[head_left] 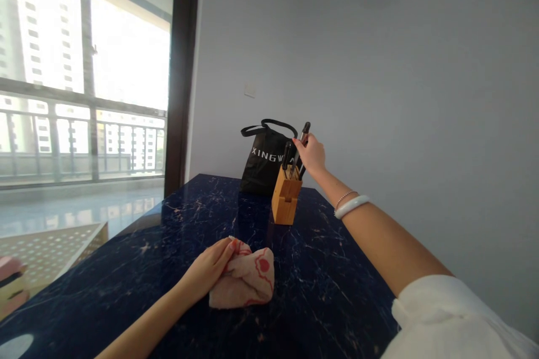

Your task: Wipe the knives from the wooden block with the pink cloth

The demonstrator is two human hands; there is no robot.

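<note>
My right hand (312, 153) is closed around a black-handled knife (306, 128) above the wooden knife block (285, 197). The knife points steeply down, its lower part at the slots in the top of the block; how deep the tip sits I cannot tell. Other black handles (287, 152) stick up from the block beside it. Nearer to me, my left hand (214, 262) grips a crumpled pink cloth (248, 280) with a red pattern, which rests on the dark table. Part of the left fingers is hidden by the cloth.
A black tote bag (259, 165) with white letters stands right behind the knife block. The glossy dark blue marbled table (185, 224) reaches toward a grey wall. At the left are a large window and a perforated beige surface (54, 247) lower down.
</note>
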